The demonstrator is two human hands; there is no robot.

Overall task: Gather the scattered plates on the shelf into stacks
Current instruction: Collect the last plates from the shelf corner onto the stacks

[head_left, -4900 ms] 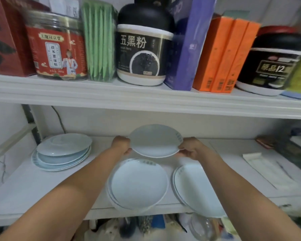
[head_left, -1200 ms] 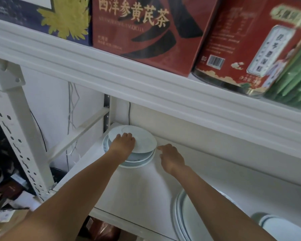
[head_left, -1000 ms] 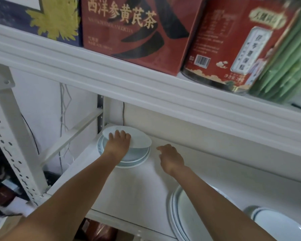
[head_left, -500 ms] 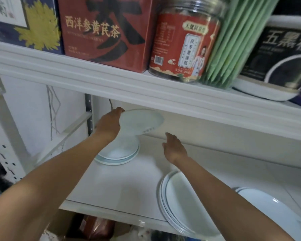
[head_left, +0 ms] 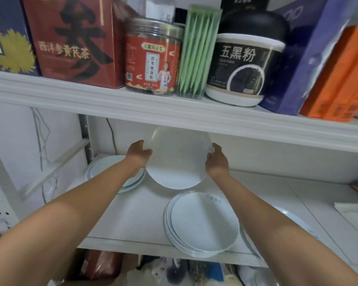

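Plate (head_left: 177, 157) tilted, airborne, just behind and above front stack (head_left: 203, 223). Left hand (head_left: 137, 154) and right hand (head_left: 216, 159) grip its opposite rims. Step: transfer, probably to front stack. Next: level plate, lower it centred.

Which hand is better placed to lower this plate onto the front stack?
Right, probably. The right hand grips the plate on the side nearer the front stack; the left hand is over the back stack.
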